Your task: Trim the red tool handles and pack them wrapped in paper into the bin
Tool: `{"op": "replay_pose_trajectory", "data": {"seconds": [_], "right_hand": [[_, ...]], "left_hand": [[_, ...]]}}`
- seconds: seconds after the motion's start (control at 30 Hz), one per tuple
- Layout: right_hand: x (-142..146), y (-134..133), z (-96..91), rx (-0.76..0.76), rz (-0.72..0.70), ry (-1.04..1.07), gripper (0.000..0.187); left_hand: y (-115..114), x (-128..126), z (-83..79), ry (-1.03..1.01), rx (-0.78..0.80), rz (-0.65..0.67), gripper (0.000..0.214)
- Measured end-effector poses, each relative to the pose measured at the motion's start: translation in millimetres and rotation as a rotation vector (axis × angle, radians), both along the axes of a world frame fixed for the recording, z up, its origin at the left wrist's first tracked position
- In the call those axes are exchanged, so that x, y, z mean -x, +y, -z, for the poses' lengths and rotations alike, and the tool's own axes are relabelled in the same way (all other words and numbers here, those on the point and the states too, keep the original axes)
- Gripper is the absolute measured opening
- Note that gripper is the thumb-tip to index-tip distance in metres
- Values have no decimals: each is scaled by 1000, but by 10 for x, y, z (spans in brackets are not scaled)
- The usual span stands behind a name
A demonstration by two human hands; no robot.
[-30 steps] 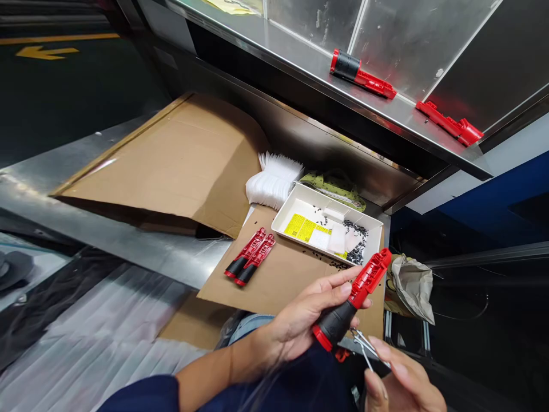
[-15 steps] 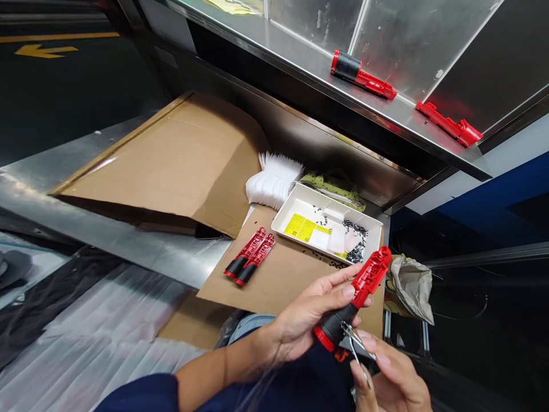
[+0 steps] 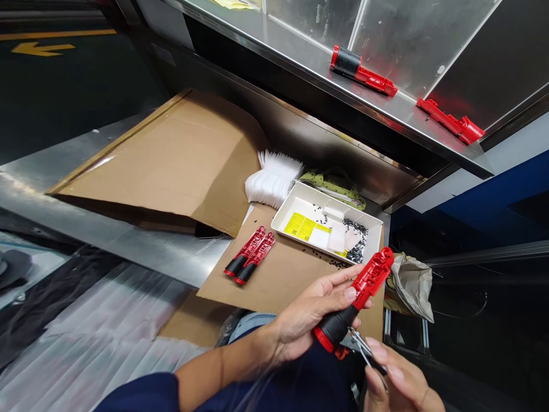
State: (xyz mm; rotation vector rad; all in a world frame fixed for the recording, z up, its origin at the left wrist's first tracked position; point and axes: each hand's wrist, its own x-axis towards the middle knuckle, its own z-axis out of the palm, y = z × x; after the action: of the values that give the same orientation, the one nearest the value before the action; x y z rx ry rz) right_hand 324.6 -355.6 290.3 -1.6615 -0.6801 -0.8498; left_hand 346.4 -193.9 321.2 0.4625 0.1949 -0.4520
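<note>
**Nearest:** left hand (image 3: 309, 315), fingers curled around a red plastic handle (image 3: 364, 289) with a black grip, its open red end pointing away from the wearer. Right hand (image 3: 398, 380), cut off by the lower frame edge, narrowly pinching a small silver wire piece (image 3: 362, 346) just beside the grip's base; its exact form is hard to make out behind the fingers. One navy sleeve (image 3: 137, 393), cut off by the frame, on the left arm.

**Middle:** cardboard sheet (image 3: 274, 274) bearing two further red-and-black handles (image 3: 249, 257) and a white tray (image 3: 309, 191). The tray holds a yellow label (image 3: 300, 225) and small black parts (image 3: 355, 243), too small to identify. Stacked white paper pieces (image 3: 274, 180) behind the tray; crumpled paper bag (image 3: 412, 286) to its right.

**Far:** steel shelf (image 3: 309, 57) carrying two more red pieces, one with a black grip (image 3: 355, 67), one without (image 3: 450, 122).
</note>
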Motion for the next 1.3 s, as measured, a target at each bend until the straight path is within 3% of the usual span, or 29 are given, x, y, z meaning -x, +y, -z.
{"op": "replay_pose_trajectory", "data": {"seconds": [0.23, 0.47, 0.6, 0.73, 1.0, 1.13, 1.3], "right_hand": [[23, 75, -125, 0, 10, 106, 17], [40, 31, 12, -3, -21, 100, 22], [58, 31, -19, 58, -68, 124, 24], [82, 95, -65, -27, 15, 190, 17], [34, -23, -23, -1, 98, 49, 11], [54, 5, -73, 55, 43, 134, 20], [44, 30, -77, 62, -33, 90, 24]], "left_hand": [[4, -15, 30, 6, -10, -7, 58], [-9, -18, 22, 18, 5, -12, 57], [-10, -11, 17, 18, 3, -7, 57], [-20, -15, 24, 6, -16, 4, 58], [-16, -19, 37, -10, -9, 22, 57], [-31, -23, 28, 17, -1, 6, 61], [-46, -36, -12, 64, 13, -17, 66]]}}
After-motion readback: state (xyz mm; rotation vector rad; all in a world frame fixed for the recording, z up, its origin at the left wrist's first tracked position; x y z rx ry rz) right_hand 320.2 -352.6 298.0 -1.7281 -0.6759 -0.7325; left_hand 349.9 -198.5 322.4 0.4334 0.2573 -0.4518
